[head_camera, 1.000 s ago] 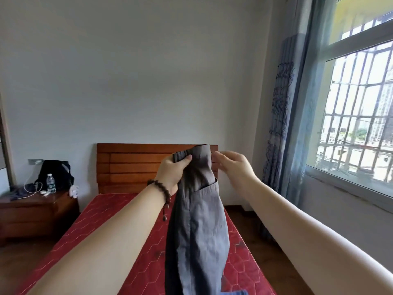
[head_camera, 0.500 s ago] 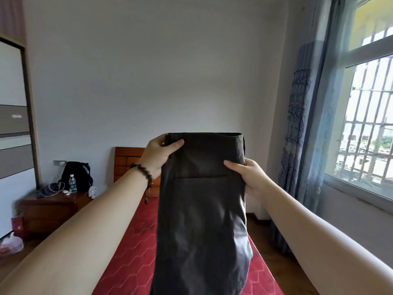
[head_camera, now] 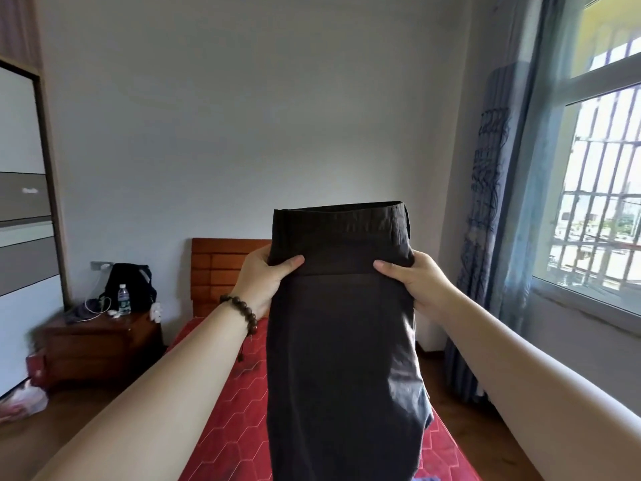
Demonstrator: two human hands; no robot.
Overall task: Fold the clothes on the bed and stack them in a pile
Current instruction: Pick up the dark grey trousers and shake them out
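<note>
I hold a pair of dark grey trousers (head_camera: 343,359) up in the air in front of me, waistband on top, legs hanging down out of view. My left hand (head_camera: 265,277) pinches the left side just below the waistband, thumb on the front. My right hand (head_camera: 412,282) pinches the right side at the same height. Below the trousers lies the bed (head_camera: 229,418) with its red patterned mattress. A bit of blue cloth (head_camera: 428,478) shows at the bottom edge; other clothes are hidden.
A wooden headboard (head_camera: 222,269) stands against the far wall. At left, a wooden nightstand (head_camera: 93,345) carries a black bag (head_camera: 128,282) and a water bottle (head_camera: 123,300). A wardrobe (head_camera: 24,216) is at far left. Blue curtains (head_camera: 496,216) and a window (head_camera: 603,203) are at right.
The trousers went from bunched at the waist to spread flat between both hands. My hands slid down from the waistband's top edge to just below it and moved apart.
</note>
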